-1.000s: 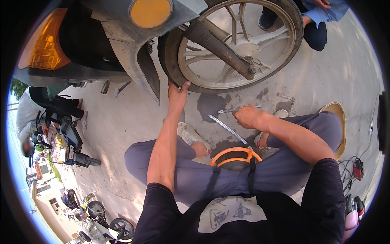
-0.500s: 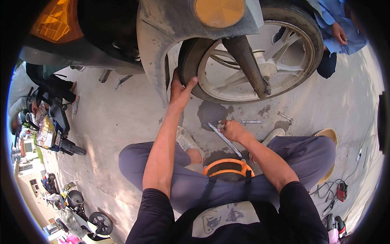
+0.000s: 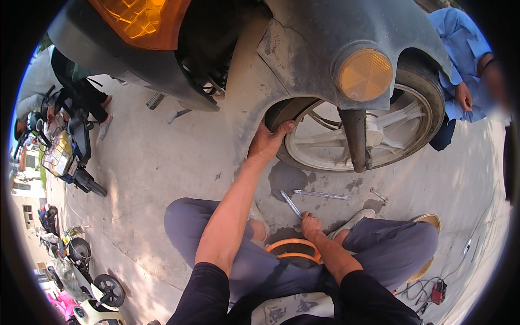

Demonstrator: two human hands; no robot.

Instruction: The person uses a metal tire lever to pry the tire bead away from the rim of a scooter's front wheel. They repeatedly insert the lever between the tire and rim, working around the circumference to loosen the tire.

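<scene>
The slanting metal bar (image 3: pixel 291 203) ran toward eleven o'clock from the right hand (image 3: pixel 311 225), the nearer one, whose fingers curled at its lower end (gripping or merely touching, I couldn't tell). The left hand (image 3: pixel 265 144), thumb spread, clasped the tyre (image 3: pixel 284 112) at its nine o'clock.
</scene>
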